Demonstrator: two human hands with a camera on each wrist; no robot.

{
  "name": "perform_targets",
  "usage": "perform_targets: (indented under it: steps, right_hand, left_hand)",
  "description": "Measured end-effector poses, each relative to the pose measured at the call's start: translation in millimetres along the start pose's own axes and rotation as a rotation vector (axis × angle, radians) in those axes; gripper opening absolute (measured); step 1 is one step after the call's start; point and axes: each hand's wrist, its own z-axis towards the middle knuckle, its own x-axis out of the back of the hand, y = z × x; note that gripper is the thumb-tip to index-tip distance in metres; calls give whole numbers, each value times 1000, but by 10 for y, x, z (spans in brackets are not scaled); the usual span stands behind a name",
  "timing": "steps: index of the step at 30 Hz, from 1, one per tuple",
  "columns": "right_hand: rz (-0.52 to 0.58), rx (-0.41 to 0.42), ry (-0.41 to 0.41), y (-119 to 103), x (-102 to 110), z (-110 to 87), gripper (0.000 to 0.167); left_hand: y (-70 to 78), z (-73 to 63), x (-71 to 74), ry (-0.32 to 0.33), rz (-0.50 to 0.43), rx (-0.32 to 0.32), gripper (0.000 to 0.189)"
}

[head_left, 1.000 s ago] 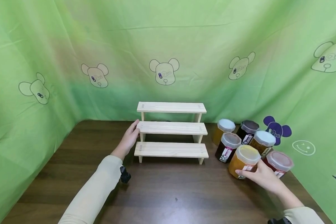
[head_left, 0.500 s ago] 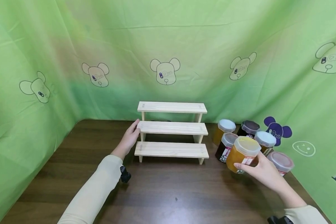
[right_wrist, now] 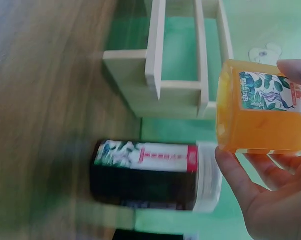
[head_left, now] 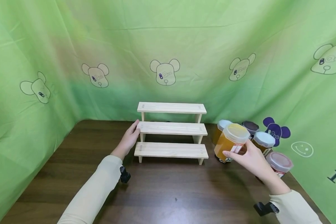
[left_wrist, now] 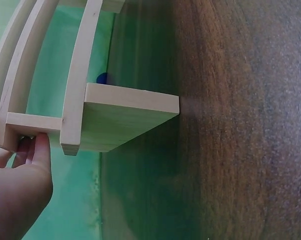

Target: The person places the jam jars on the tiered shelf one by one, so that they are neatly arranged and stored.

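A three-tier wooden display stand (head_left: 172, 128) stands on the dark wood table (head_left: 145, 193) against the curtain. My left hand (head_left: 128, 140) holds the left end of its middle tier, the thumb and fingers around the board's end in the left wrist view. At the right, my right hand (head_left: 254, 163) grips a clear-lidded jar of orange contents (head_left: 226, 143) by its side, thumb at its label. This jar is raised off the table and slightly tilted. Behind it, a dark jar (right_wrist: 145, 175) is mostly hidden in the head view but shows upright in the right wrist view.
Around the held jar stand an amber jar with a pale lid (head_left: 217, 135), a dark-lidded jar (head_left: 250, 127), a white-lidded jar (head_left: 264, 139) and a red jar with a pinkish lid (head_left: 280, 161). A green printed curtain (head_left: 123, 77) encloses the table's back and sides.
My right hand has lifted the orange jar off the table and carried it up and leftward, over the dark jar. My left hand and the stand have not moved.
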Motion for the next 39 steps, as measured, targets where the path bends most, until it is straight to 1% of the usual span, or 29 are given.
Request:
perform_targets:
  steps: [4, 8, 12, 15, 17, 21, 25, 30, 33, 39]
  right_hand:
    - [24, 21, 22, -116, -92, 115, 74]
    - [69, 31, 40, -229, -197, 246, 72]
    - [133, 51, 31, -337, -312, 398, 70]
    - [218, 93, 28, -418, -403, 514, 68]
    - [263, 124, 41, -469, -470, 583, 68]
    - [377, 150, 47, -573, -598, 723, 69]
    - [435, 147, 42, -704, -700, 857, 70]
    - [438, 119, 46, -886, -829, 1002, 68]
    - [473, 101, 56, -995, -895, 1116, 67]
    - [525, 83, 65, -1169, -963, 1344, 66]
  left_hand:
    - [-10, 2, -4, -1, -13, -1, 55]
    - [-24, 11, -8, -1, -10, -1, 55]
    - [-35, 14, -12, 0, 3, -3, 55]
    - [-36, 9, -18, -1, 12, -16, 55]
    - [-43, 9, -23, -4, 19, -25, 55]
    - [-44, 12, -27, -11, 29, -35, 54]
    - [-41, 21, -23, -12, 28, -34, 55]
    - [-54, 12, -5, -4, 35, -32, 55]
    - [-60, 18, 5, -8, 29, -37, 55]
    - [-65, 29, 3, -15, 14, -39, 55]
